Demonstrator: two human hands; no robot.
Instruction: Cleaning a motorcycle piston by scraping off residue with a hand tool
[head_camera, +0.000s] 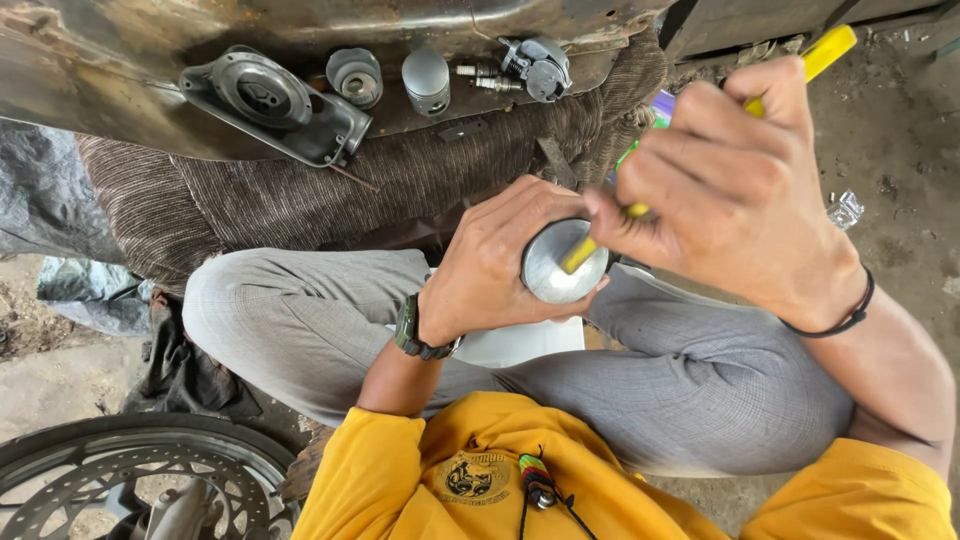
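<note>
- Nearest, at 6 o'clock, a yellow shirt (620, 480) and grey trousers (700, 380) on crossed legs; a wheel (120, 480) lies at 8 o'clock.
- The left hand (500, 260), wrist bent inward with a watch (415, 330) on it, has its fingers curled around a round metal piston (555, 265), holding it with the flat face up, near centre.
- The right hand (740, 190), at 2 o'clock of the piston, is closed in a pinch on a yellow tool (815, 55); its tip touches the piston's face, its handle points toward 1 o'clock. A black band (850, 315) circles that wrist.
- Beyond, at 12 o'clock, a brown ribbed cloth (380, 190) lies under a rusty metal tray (100, 90).
- On the tray: a grey cover plate (270, 105), a second piston (426, 82), two spark plugs (480, 78).
</note>
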